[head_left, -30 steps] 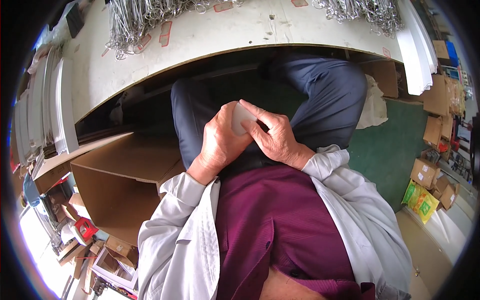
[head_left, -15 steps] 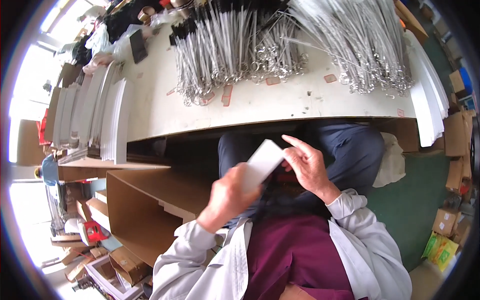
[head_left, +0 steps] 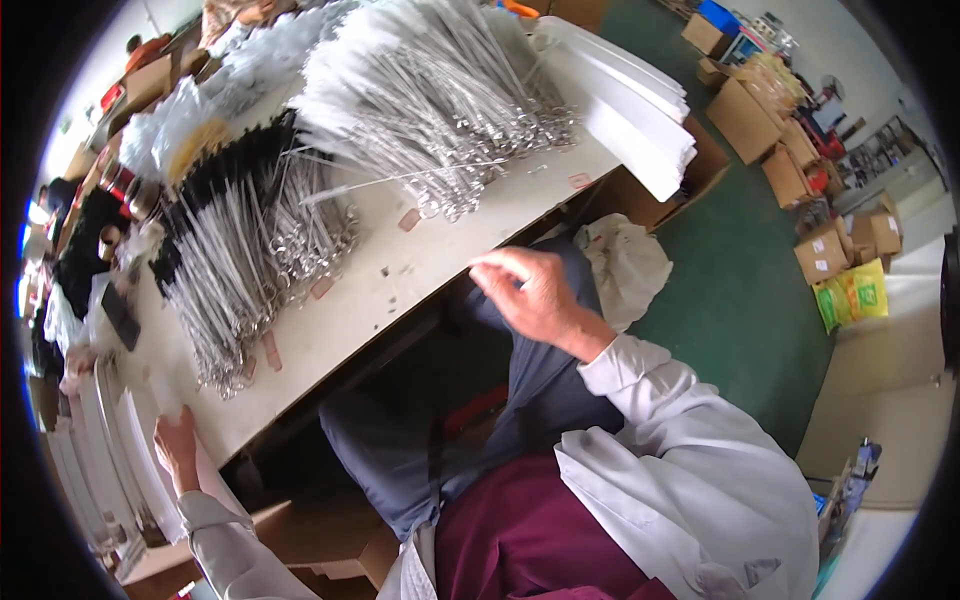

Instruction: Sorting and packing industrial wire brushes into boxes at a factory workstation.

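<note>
Bare left hand (head_left: 177, 445) is at the far left end of the white, flat-topped worktable (head_left: 340, 330), touching the stack of long, flat white pieces (head_left: 128, 455) (paper or plastic, cannot tell); fingers point up along the nearest pieces, and whether they grip one cannot be told, as the hand is small and partly turned away; the stack sits at the table's left end, well apart from the other hand.

Bare right hand (head_left: 535, 295) hangs over the right thigh, near the table's front edge; fingers loosely bent, thumb close to the forefinger with a narrow gap; the palm side is turned away.

On the table, a bundle of thin silvery wire stems with black bristly ends (head_left: 225, 275) lies left of centre, looped ends toward the person; beyond it and to the right, a larger heap of silvery wire stems with whitish bristly ends (head_left: 420, 105); a second pile of long, folded white sheets (head_left: 625, 105) lies at the right end; a dark flat rectangular object (head_left: 121, 318) rests near the left stack.

Below, an open brown cardboard box (head_left: 325, 520) stands by the left forearm; a crumpled off-white sack (head_left: 628, 270) sits on the dark green floor (head_left: 740, 270) beside the right leg.
</note>
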`<state>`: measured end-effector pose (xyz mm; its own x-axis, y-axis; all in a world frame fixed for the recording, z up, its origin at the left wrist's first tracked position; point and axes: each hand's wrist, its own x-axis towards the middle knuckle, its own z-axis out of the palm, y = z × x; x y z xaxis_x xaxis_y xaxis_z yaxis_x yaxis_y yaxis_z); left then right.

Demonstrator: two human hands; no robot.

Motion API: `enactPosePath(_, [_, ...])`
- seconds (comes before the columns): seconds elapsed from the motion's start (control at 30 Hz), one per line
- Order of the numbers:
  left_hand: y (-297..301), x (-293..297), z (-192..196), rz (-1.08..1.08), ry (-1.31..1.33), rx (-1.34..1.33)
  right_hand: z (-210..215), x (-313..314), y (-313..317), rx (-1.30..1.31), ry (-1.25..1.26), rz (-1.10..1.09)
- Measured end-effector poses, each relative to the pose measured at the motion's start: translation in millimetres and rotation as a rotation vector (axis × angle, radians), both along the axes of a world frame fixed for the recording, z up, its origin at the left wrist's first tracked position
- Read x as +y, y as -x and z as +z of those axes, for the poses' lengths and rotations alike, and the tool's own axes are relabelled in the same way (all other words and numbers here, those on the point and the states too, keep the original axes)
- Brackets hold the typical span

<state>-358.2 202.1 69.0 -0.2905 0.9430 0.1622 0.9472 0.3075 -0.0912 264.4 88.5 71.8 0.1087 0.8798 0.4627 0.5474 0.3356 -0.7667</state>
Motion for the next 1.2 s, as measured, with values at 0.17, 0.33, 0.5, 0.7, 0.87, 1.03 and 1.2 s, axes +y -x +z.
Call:
enactPosePath(0.17, [9.7,23.2,-6.9,0.066,-0.029,-0.093,6.9,14.6,-90.5,0.037,-0.012,-0.308])
enactPosePath(0.33, [30.0,2.8,-11.7,0.032,-0.031,-0.067,40.5,47.2,-145.7,-0.139,-0.055,-0.436])
enactPosePath(0.5, [1.1,-17.8,4.9,0.06,0.036,-0.137,53.6,105.1,-175.7,-0.188,0.004,-0.402])
enactPosePath(0.7, [3.6,-12.3,4.5,-0.043,-0.004,-0.156,53.3,143.1,-169.5,-0.248,0.243,-0.399])
enactPosePath(0.87, [41.5,1.1,9.7,-0.315,-0.422,0.138,46.9,150.1,-158.8,-0.334,0.122,-0.324])
enactPosePath(1.03, [-116.4,27.5,86.3,-0.343,-0.333,-0.234,53.7,144.8,-168.7,-0.282,0.207,-0.311])
enactPosePath(1.2, [-233.1,25.2,135.4,-0.62,-0.363,-0.251,55.6,147.5,-177.1,-0.111,0.099,-0.296])
